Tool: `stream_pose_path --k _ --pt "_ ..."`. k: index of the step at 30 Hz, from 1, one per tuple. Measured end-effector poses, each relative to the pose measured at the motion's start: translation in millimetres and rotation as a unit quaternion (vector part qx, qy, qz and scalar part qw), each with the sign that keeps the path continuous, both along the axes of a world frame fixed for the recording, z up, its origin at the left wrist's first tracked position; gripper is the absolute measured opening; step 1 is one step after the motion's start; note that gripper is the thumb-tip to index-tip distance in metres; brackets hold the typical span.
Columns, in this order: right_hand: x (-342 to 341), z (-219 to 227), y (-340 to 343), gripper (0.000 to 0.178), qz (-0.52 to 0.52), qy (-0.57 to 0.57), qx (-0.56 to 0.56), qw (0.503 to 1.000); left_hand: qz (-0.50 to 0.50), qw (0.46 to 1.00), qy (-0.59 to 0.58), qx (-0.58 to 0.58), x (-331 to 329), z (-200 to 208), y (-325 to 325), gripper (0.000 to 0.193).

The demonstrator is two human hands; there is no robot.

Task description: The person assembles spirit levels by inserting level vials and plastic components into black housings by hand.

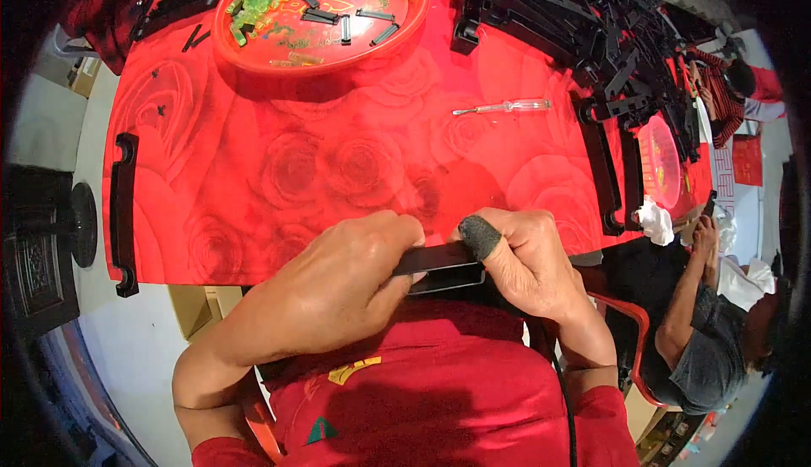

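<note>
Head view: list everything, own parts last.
Tablecloth: one, red, centre
Round tray: one, red, upper left
Tubes: many, yellow-green, in tray
Small strips: many, black, in tray
Long bars: three, black, table's side edges
Other bars: several, black, left of tray
Parts pile: uncountable, black, upper right
Screwdriver: one, clear-handled, right of centre
Basket: one, pink, right
Crumpled tissue: one, white, below basket
Co-workers: at least two, striped or dark tops, right
Chair frame: count unclear, red, lower right
Held part: apparently one, black, low centre
Finger sleeve: one, dark, on right digit
Shirt: one, red, bottom
Left grip: one, bare, holding part
Right grip: one, sleeved digit, holding part
</note>
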State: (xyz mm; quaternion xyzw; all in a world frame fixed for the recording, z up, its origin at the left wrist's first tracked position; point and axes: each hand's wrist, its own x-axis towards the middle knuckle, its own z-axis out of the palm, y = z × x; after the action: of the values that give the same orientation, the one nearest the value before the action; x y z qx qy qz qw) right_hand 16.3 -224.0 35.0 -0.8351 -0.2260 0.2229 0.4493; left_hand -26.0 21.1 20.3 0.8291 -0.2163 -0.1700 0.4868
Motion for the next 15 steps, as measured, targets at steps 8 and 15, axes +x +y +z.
stream_pose_path --k 8,15 --pt "-8 15 3 0.037 -0.041 -0.038 -0.054 0.997 0.028 0.999 -0.032 -0.019 -6 -2 -15 0.023" --pt "3 0 -11 0.038 -0.038 -0.048 -0.093 0.994 0.0 0.995 -0.067 0.079 10 18 -7 0.019"
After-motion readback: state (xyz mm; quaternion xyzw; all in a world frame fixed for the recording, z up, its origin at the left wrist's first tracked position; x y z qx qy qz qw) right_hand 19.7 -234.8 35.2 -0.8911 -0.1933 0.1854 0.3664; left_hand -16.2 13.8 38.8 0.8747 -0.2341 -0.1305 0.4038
